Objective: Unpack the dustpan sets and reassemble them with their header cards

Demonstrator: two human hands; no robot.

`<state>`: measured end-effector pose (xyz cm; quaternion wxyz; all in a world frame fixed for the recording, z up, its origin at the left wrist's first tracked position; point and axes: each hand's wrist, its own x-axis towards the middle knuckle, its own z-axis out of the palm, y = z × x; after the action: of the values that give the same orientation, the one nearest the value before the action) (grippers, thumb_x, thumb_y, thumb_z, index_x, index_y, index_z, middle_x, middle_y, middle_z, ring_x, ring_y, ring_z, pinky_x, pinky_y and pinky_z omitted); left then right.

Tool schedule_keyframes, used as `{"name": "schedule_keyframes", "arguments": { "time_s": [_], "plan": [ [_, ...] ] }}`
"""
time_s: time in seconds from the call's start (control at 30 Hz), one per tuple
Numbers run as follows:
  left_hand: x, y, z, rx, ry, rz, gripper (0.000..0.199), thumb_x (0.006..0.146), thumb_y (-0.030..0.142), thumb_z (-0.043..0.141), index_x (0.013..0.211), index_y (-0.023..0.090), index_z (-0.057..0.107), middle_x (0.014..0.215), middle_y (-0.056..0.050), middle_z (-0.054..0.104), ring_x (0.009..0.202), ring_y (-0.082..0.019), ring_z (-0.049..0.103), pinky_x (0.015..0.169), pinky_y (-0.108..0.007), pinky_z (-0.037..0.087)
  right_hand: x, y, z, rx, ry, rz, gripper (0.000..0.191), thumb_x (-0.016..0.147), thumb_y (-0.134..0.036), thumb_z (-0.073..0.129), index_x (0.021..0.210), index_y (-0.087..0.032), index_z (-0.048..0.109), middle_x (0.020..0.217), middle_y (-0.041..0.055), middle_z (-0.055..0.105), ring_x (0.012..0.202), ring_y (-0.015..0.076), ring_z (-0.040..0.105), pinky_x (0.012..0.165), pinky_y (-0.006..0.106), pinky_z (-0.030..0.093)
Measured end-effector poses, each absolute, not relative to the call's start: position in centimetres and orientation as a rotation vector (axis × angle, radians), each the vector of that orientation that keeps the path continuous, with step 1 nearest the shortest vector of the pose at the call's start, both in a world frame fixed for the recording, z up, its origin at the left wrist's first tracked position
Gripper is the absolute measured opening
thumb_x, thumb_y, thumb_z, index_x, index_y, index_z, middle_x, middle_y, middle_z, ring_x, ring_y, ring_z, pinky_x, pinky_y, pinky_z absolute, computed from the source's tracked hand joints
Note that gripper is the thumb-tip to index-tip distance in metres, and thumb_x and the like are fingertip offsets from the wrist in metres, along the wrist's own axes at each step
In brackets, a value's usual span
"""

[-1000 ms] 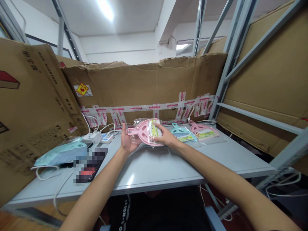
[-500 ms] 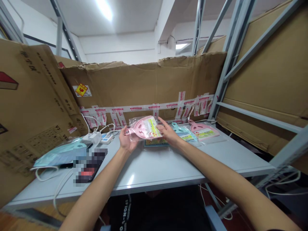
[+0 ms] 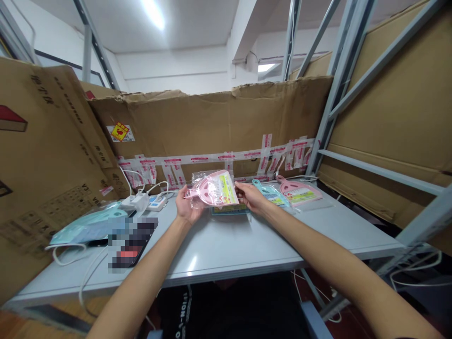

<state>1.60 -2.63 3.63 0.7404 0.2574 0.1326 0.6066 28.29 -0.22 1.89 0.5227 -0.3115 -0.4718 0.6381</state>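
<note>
A pink dustpan-shaped item (image 3: 212,189) in a clear plastic wrapper, with a printed yellow-green label, is held above the table. My left hand (image 3: 189,207) is closed round its handle end. My right hand (image 3: 250,195) has its fingers pinched at the wide end's right edge, on the wrapper. Beneath the held item lies a blue-edged packet (image 3: 231,211), mostly covered. A wrapped light-blue item (image 3: 270,194) and another wrapped pink one (image 3: 298,192) rest on the table to the right of my right hand.
On the grey table (image 3: 226,252), a wrapped teal item (image 3: 90,223) and a blurred-out dark device (image 3: 136,242) lie at left. White plugs and cables (image 3: 141,200) sit behind them. Cardboard (image 3: 212,122) stands along the back, with metal posts at right.
My right hand has drawn its extended index finger in and shifted slightly to the right edge of the wrapper. The pink item has turned a little, its label facing me more.
</note>
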Motion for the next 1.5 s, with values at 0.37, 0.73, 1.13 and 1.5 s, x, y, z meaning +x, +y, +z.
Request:
{"name": "schedule_keyframes", "arguments": {
  "time_s": [0.37,0.73,1.13,1.5],
  "plan": [
    [1.6,-2.8,3.7,0.549,0.352,1.345,0.069,0.107,0.046,0.053,0.163,0.007,0.057,0.120,-0.021,0.086,0.102,-0.037,0.084,0.095,-0.053,0.070,28.2,-0.4,2.2,-0.703,-1.114,1.645,0.032,0.102,-0.050,0.081,0.104,-0.019,0.080,0.094,0.0102,0.087,0.078,0.0229,0.082,0.068,0.032,0.069],
    [1.8,-2.4,3.6,0.643,0.369,1.280,0.069,0.107,0.046,0.051,0.168,0.013,0.055,0.138,-0.022,0.081,0.114,-0.041,0.083,0.101,-0.062,0.066,28.5,0.5,1.2,-0.785,-1.249,1.404,0.051,0.089,-0.071,0.088,0.088,-0.021,0.077,0.070,0.0011,0.076,0.059,0.0159,0.066,0.055,0.025,0.054],
    [0.8,-1.2,2.7,0.645,0.395,1.332,0.065,0.105,0.043,0.054,0.162,0.013,0.061,0.140,-0.022,0.080,0.125,-0.042,0.080,0.111,-0.065,0.062,29.7,0.7,2.5,-0.810,-1.295,1.196,0.070,0.079,-0.092,0.080,0.071,-0.026,0.058,0.058,-0.0016,0.061,0.049,0.0141,0.049,0.049,0.028,0.043],
    [-0.1,-0.4,2.5,0.593,0.389,1.511,0.061,0.107,0.044,0.049,0.161,0.018,0.062,0.142,-0.020,0.079,0.119,-0.040,0.081,0.099,-0.059,0.067,31.1,-1.5,4.6,-0.871,-1.583,0.928,0.058,0.093,-0.077,0.074,0.103,-0.020,0.081,0.060,-0.0063,0.050,0.054,0.0125,0.040,0.050,0.026,0.029]
  ]
}}
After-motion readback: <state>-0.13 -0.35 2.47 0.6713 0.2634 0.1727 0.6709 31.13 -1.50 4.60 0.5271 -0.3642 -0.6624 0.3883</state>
